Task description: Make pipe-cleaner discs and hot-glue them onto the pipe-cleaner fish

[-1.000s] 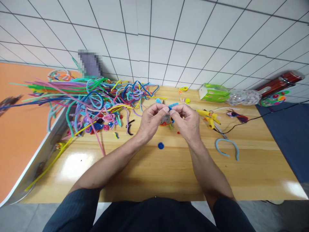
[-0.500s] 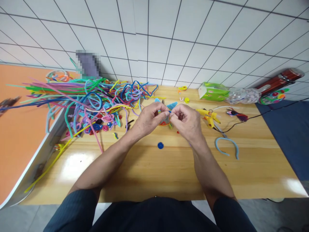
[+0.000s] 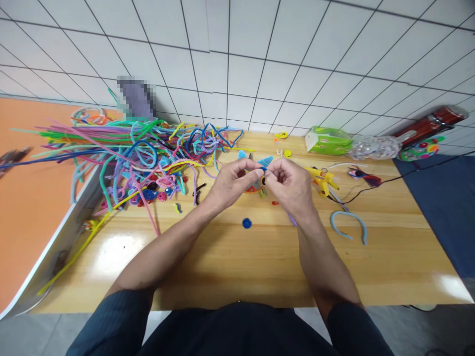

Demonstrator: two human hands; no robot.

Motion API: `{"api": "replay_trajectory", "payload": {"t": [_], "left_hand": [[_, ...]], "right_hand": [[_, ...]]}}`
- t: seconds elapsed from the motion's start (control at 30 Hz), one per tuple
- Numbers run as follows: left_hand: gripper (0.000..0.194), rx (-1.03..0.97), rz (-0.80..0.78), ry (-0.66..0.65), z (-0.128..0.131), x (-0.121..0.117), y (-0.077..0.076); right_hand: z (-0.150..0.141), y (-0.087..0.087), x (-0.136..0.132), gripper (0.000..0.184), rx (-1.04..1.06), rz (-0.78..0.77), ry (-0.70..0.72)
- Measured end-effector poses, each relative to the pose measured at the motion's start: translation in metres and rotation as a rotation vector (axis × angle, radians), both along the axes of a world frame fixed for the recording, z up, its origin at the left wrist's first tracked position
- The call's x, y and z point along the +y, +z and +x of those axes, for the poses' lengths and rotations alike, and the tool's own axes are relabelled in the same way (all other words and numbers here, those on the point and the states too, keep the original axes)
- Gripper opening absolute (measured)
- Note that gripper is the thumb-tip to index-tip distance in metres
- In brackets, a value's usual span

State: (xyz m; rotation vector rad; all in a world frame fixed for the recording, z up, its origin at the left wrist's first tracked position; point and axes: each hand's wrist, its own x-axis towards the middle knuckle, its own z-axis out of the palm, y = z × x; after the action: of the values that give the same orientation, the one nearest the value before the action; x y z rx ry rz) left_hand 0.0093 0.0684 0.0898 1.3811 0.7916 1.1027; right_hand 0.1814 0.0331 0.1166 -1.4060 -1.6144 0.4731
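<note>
My left hand (image 3: 234, 184) and my right hand (image 3: 291, 190) meet over the middle of the table, thumbs and forefingers pinched on a small blue piece (image 3: 263, 168), possibly a bit of pipe cleaner. Fingers cover most of it. Just behind and below them is a colourful craft piece with light-blue pointed shapes (image 3: 266, 161), partly hidden by the hands. A round blue cap (image 3: 247, 223) lies nearer to me. Beside the right wrist shows a purple strip (image 3: 292, 219).
A heap of coloured pipe cleaners (image 3: 148, 153) spreads across the left. On the right are a yellow glue gun (image 3: 324, 180) with a black cord, a curved light-blue pipe cleaner (image 3: 349, 215), a green packet (image 3: 328, 142) and a red flask (image 3: 432, 126). A tiled wall rises behind.
My right hand has shifted slightly right, and the fingertips have moved a little apart. More of the blue piece and the craft piece behind shows between them.
</note>
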Motion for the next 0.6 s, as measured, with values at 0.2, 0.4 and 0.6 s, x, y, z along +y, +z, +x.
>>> {"api": "replay_trajectory", "payload": {"t": [0.2, 0.4, 0.6], "left_hand": [[0.016, 0.255, 0.298, 0.043, -0.015, 0.008, 0.006], [0.031, 0.016, 0.109, 0.117, 0.002, -0.003, -0.001], [0.039, -0.088, -0.006, 0.089, 0.008, -0.003, -0.009]], "right_hand": [[-0.001, 0.001, 0.000, 0.015, -0.193, 0.045, 0.015], [-0.003, -0.001, 0.001, 0.010, 0.002, 0.002, 0.019], [-0.003, -0.004, 0.001, 0.014, -0.010, 0.070, -0.011]]}}
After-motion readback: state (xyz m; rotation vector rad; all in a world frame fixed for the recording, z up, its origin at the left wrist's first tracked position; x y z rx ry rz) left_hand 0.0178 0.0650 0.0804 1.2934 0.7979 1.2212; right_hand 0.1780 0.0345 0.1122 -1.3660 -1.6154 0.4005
